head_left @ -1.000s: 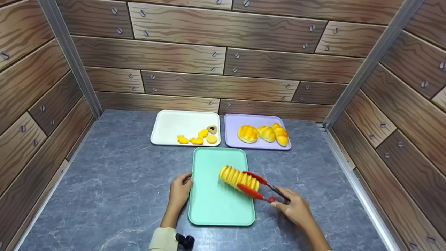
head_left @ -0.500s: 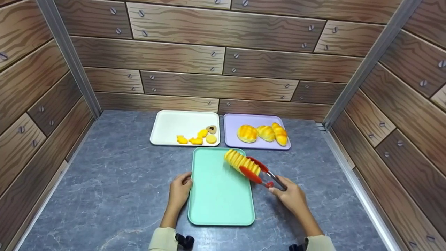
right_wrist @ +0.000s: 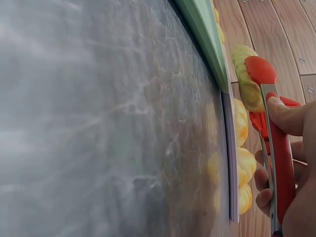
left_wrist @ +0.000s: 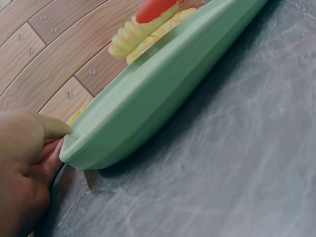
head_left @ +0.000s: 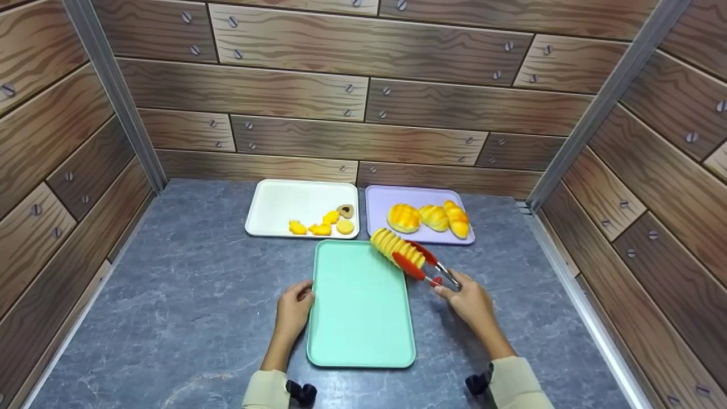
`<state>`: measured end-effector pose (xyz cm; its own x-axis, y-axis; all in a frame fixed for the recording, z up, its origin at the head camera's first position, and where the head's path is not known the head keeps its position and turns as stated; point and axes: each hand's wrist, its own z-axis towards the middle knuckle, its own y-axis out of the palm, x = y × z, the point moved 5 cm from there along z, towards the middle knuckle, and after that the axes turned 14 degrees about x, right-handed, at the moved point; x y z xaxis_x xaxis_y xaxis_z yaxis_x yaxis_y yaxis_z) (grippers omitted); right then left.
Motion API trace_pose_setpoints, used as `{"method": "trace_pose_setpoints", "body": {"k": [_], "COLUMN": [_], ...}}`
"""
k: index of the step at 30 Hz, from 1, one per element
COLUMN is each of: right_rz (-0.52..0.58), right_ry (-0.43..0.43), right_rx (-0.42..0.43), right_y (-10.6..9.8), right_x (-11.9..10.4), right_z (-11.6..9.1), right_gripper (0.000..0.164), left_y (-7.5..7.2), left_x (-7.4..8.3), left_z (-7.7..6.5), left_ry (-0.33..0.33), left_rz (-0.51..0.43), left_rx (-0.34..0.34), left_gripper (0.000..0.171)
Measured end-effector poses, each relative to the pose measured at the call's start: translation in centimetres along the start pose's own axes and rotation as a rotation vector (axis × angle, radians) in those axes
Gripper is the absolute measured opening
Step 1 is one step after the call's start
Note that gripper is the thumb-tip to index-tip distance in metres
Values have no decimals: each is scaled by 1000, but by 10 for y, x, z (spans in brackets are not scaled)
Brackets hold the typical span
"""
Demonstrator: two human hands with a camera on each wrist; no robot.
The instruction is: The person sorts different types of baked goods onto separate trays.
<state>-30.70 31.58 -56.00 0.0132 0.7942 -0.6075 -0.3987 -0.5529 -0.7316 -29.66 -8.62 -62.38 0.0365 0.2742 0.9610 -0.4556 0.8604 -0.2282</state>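
Note:
My left hand [head_left: 293, 307] pinches the left rim of a mint-green tray [head_left: 358, 324]. In the left wrist view, that hand [left_wrist: 22, 158] has the tray's corner [left_wrist: 148, 98] between thumb and fingers. My right hand [head_left: 472, 301] grips metal tongs with red tips [head_left: 409, 266]. Between the tips is a ridged yellow bread roll [head_left: 391, 243], held in the air over the green tray's far right corner, near the purple tray [head_left: 377, 199]. The right wrist view has my right hand [right_wrist: 302, 202] curled round the red handle of the tongs [right_wrist: 282, 168], the roll [right_wrist: 244, 74] beyond.
Three golden bread pieces [head_left: 434, 218] lie on the purple tray. Left of it, a white tray [head_left: 284, 199] carries several small yellow pieces [head_left: 321, 229] and a brown heart-shaped biscuit [head_left: 345, 211]. Wood-patterned walls [head_left: 363, 136] enclose the grey marbled table [head_left: 187, 295] at the back and sides.
The tongs and the ridged roll have moved away from me, from above the middle of the green tray to its far right corner. My left hand and the trays have stayed put.

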Motion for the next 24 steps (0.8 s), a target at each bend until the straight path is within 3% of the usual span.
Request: {"method": "trace_pose_setpoints", "body": {"k": [16,24], "right_rz": [-8,-7], "right_ry": [97,64], "right_rx": [-22,-14], "right_y": [25,35], "right_x": [-1,-12], "right_z": [39,55], "right_gripper": [68,60], "left_y": [-1,0], "left_x": [2,-1], "left_z": [-1,0], "left_ry": [9,-7], "left_rz": [-18,-17], "left_rx": [0,-4], "left_gripper": [31,31]}}
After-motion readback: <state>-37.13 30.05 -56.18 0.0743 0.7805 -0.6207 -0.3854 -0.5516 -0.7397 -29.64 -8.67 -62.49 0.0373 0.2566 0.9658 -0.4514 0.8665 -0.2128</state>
